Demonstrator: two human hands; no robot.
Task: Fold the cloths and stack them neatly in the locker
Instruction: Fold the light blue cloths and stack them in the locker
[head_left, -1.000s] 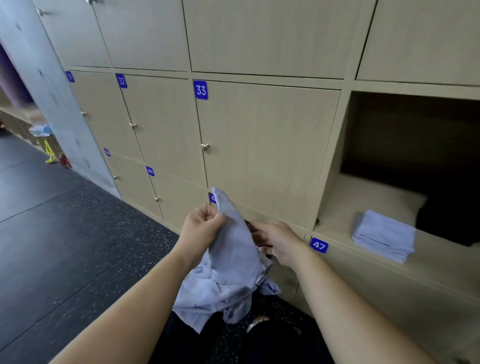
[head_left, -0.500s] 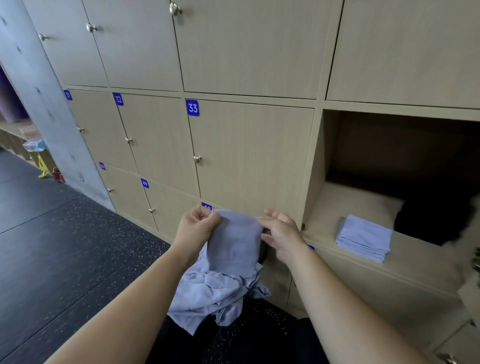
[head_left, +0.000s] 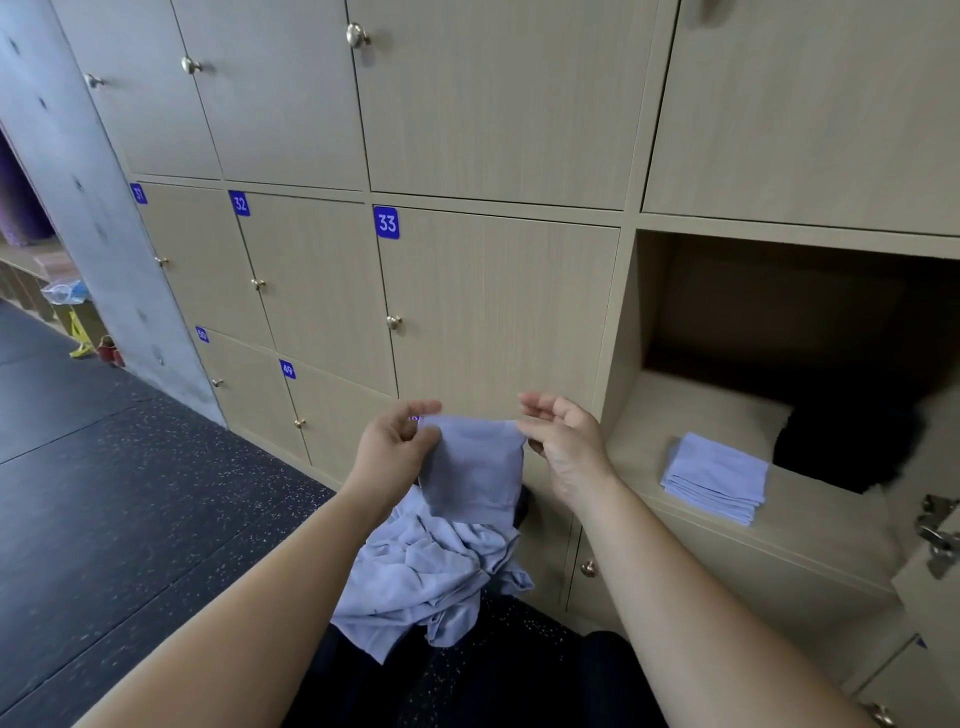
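A pale blue cloth is held up in front of the lockers. It is pinched at its upper left corner by the left hand and at its upper right corner by the right hand. Each hand is clenched on the cloth between thumb and fingers, and the other fingers of the right hand are curled loosely above the edge. The cloth is stretched between the two hands and hangs down as a flat panel. Beneath it a crumpled heap of cloths of the same colour is seen, lying over something dark; what bears it cannot be told. To the right an open locker is seen, and on its floor, near the front edge, a stack of folded cloths is laid, well apart from the hands. Behind the stack a dark object is lodged deeper in the compartment; what it is cannot be told. The held cloth is backed by the closed door numbered 33, and a dark speckled floor is spread out to the left
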